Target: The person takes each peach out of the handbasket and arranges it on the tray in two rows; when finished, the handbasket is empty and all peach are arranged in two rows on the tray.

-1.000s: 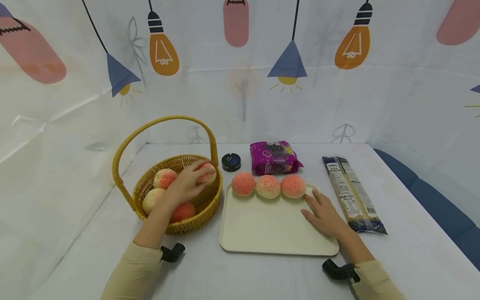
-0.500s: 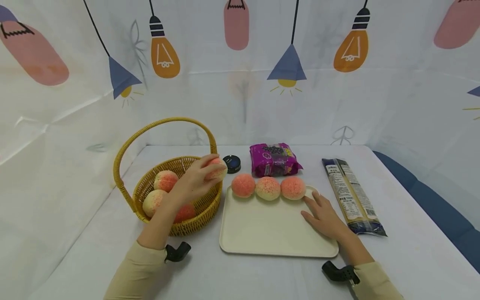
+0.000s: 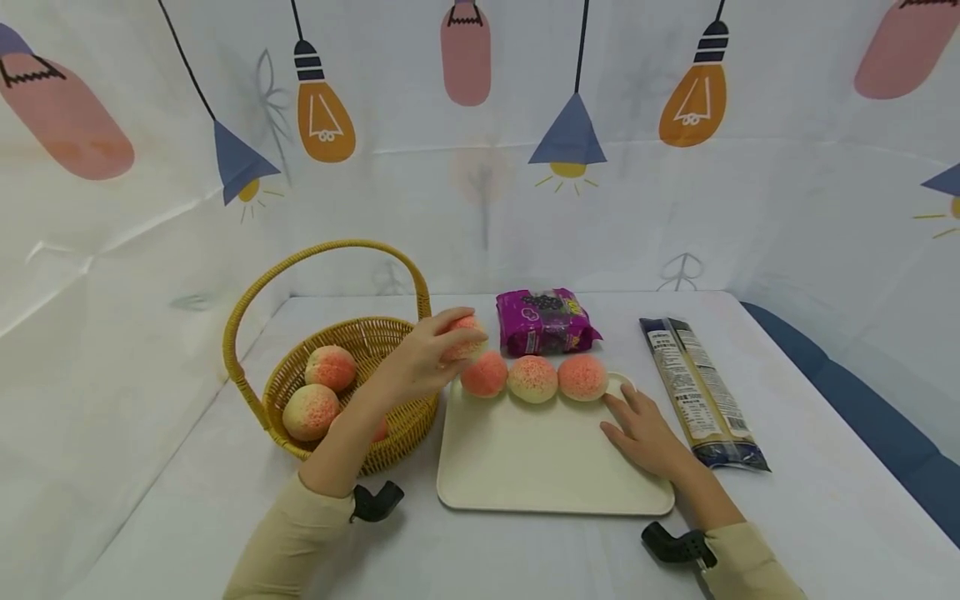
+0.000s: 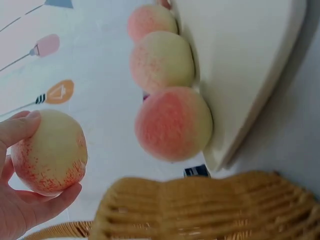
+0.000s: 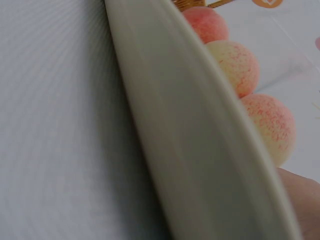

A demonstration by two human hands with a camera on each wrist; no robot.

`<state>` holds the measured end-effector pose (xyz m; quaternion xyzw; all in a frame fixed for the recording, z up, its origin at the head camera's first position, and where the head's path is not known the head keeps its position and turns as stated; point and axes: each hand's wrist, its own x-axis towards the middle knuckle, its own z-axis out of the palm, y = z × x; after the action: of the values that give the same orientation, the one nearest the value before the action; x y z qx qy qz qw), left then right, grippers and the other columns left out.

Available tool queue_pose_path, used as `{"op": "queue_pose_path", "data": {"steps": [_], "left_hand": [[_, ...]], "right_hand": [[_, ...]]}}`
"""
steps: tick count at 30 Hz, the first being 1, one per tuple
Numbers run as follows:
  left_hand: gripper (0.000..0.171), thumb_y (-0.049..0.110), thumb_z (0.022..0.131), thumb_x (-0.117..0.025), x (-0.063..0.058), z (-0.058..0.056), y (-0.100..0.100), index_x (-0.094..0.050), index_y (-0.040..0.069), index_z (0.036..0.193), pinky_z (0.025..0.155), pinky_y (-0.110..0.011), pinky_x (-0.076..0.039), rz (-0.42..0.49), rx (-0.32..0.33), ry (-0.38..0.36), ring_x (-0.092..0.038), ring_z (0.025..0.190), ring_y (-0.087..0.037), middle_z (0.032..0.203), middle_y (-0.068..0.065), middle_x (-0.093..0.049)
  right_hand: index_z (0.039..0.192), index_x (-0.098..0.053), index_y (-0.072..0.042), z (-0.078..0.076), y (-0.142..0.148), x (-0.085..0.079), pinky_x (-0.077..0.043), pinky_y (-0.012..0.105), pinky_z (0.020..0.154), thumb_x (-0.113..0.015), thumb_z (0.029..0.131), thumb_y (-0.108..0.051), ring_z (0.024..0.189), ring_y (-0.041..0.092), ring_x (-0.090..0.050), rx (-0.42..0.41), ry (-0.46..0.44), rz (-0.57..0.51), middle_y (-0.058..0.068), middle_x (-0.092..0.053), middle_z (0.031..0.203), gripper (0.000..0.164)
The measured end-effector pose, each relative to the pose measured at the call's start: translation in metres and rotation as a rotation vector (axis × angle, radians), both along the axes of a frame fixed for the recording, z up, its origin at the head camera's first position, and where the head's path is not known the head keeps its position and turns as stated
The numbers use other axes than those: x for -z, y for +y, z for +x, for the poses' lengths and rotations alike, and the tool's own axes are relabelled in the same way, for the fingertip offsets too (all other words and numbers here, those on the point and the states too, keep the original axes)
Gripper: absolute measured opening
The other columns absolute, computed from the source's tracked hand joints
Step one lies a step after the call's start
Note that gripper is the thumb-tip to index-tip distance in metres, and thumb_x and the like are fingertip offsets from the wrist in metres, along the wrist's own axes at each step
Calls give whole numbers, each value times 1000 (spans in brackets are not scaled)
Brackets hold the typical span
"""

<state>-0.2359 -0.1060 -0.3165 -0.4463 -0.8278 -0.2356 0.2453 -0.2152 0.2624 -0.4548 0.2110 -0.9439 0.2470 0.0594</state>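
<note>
My left hand (image 3: 423, 358) grips a pink and cream peach (image 4: 52, 155) in the air, just right of the wicker basket (image 3: 401, 437). In the left wrist view its thumb and fingers wrap the fruit. Below and right of it, a row of peaches lies along the far edge of the cream tray (image 3: 555, 467): a left one (image 3: 483, 374), a middle one (image 3: 533, 379) and a right one (image 3: 582, 377). My right hand (image 3: 645, 433) rests on the tray's right side with fingers spread, fingertips near the right peach. More peaches (image 3: 311, 412) sit in the basket, one partly hidden by my left forearm.
A purple snack packet (image 3: 543, 322) lies behind the tray. To the right is a long flat packet (image 3: 703, 392) with a dark end. The basket's tall handle (image 3: 330, 246) arches over it. A small dark round container is hidden behind my left hand in the head view.
My left hand has lifted the peach out of the basket and carried it right, past the rim to above the tray's far left corner. My right hand stays put.
</note>
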Motion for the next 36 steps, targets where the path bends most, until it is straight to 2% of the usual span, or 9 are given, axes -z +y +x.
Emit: {"op": "queue_pose_path", "data": {"steps": [6, 13, 18, 26, 30, 36], "left_hand": [[39, -2, 74, -71, 0, -2, 21, -63, 11, 109, 83, -39, -46, -19, 67, 48, -53, 102, -33, 125, -18, -50], [36, 5, 75, -72, 5, -6, 42, -63, 11, 110, 82, -36, -47, -20, 129, 19, -53, 103, -33, 126, -18, -50], [35, 8, 74, -75, 12, -9, 57, -65, 11, 107, 89, -39, -43, -26, 116, 25, -52, 106, -33, 121, -17, -53], [35, 15, 78, -72, 17, -5, 78, -64, 19, 113, 92, -35, -41, -122, 62, -87, -52, 107, -29, 129, -10, -50], [34, 16, 81, -70, 17, -3, 89, -64, 18, 114, 92, -33, -42, -147, 88, -111, -50, 110, -28, 131, -10, -48], [35, 13, 81, -69, 19, -2, 106, -63, 16, 115, 96, -35, -38, -162, 123, -177, -47, 116, -27, 134, -9, -45]], "right_hand": [[133, -43, 0, 1, 1, -1, -16, 64, 98, -50, 94, -25, 126, 53, -18, -16, 11, -5, 36, -22, 139, 47], [131, -46, 1, -2, 2, -1, -15, 64, 98, -53, 92, -21, 125, 53, -20, -14, 41, -18, 37, -27, 136, 45], [128, -50, -1, -3, 4, -1, -14, 64, 98, -54, 91, -19, 126, 52, -18, 6, 56, -18, 36, -27, 137, 41], [127, -52, -1, -2, 8, 0, -16, 65, 97, -54, 91, -20, 125, 52, -18, 19, 48, -12, 33, -24, 139, 40], [126, -51, 1, -3, 10, 0, -17, 66, 96, -54, 91, -18, 124, 53, -19, 16, 38, -35, 34, -24, 139, 39], [120, -54, 6, -6, 13, 0, -23, 65, 94, -57, 87, -7, 119, 56, -27, -16, 114, -92, 40, -29, 132, 36]]}}
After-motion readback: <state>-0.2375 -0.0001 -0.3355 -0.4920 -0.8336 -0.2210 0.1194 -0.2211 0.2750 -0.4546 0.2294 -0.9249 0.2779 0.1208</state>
